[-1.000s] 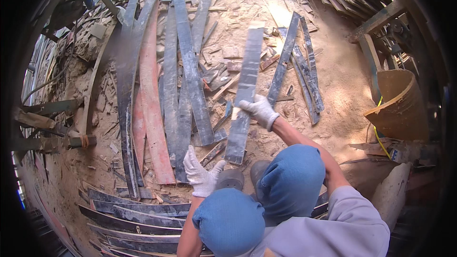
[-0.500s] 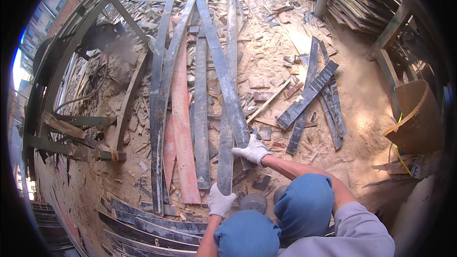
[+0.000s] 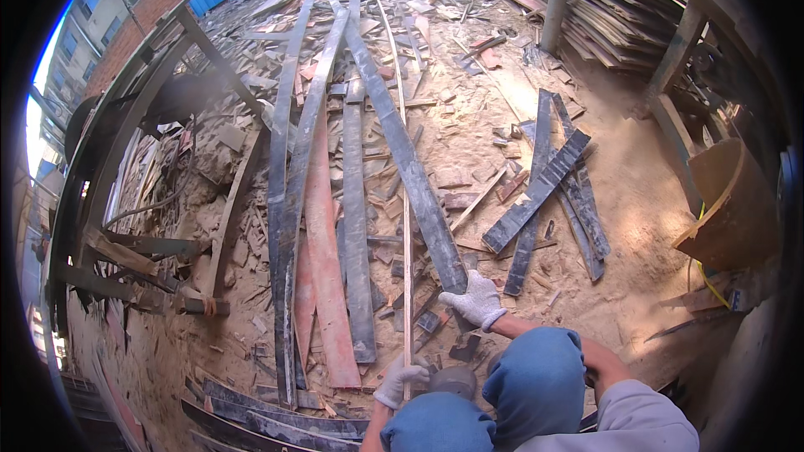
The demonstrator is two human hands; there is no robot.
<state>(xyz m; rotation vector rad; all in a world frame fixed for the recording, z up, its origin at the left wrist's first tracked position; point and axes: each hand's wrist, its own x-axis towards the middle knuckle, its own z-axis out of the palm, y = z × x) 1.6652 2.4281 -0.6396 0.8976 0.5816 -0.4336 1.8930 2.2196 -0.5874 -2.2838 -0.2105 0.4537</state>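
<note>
In the head view, the left hand (image 3: 398,383) has a narrow grip, closed around the near end of a thin wooden strip (image 3: 407,276) turned edge-on, which runs away from the person over the littered ground. The right hand (image 3: 477,302) grips the near end of a long dark plank (image 3: 408,169); its thumb lies along the upper face, and the fingers beneath are hidden. The plank slants away to the left, and its far end meets those of other long strips.

The step in hand looks like handling two lengths at once, one per hand. Moving either one seems to call for firm holds at the near ends and attention to the far ends, where lengths overlap and could snag.

Left of the thin strip lie a grey plank (image 3: 354,226) and a reddish plank (image 3: 332,301), leaving little room sideways. On the right, crossed short boards (image 3: 536,192) lie near the right hand, with sandy ground (image 3: 624,201) beyond them. Near the person, a shoe (image 3: 453,380) and the blue-clad knees (image 3: 536,372) limit any pull straight back; curved dark strips (image 3: 280,428) border the left.
</note>
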